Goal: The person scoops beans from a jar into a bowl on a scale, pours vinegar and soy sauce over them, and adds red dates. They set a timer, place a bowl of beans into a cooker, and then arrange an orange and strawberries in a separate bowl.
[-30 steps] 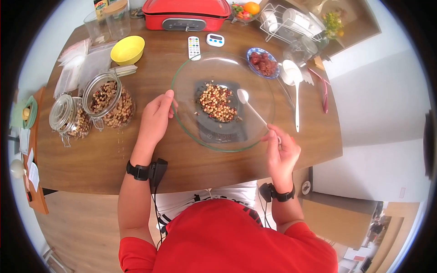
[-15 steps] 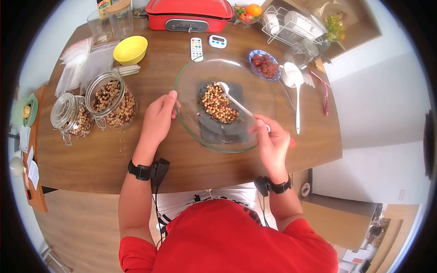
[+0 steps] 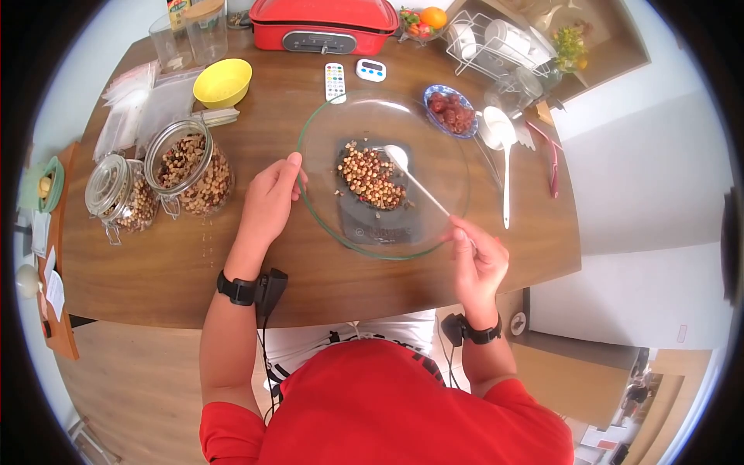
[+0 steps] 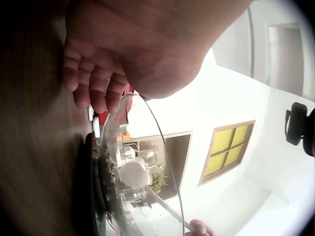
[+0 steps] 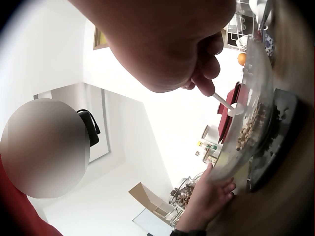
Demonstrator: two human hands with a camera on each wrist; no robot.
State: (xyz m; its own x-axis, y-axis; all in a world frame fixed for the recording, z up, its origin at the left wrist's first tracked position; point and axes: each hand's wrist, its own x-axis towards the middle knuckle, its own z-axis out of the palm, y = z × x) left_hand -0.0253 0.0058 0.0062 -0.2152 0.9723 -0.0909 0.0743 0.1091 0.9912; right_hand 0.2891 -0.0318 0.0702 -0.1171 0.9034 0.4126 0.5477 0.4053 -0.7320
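One white spoon (image 3: 397, 158) is gripped in the right hand (image 3: 480, 262), its head over the mixed beans (image 3: 372, 180) in the glass bowl (image 3: 443, 182) on the dark scale (image 5: 276, 140). The left hand (image 3: 270, 200), fingers relaxed, touches the bowl's edge.

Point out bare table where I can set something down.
Bare wood: between the yellow bowl and the glass bowl; between the glass bowl and the table's near edge; right of the white ladle. Crowded: far right, around the dish rack; left, around the jars and plastic bags.
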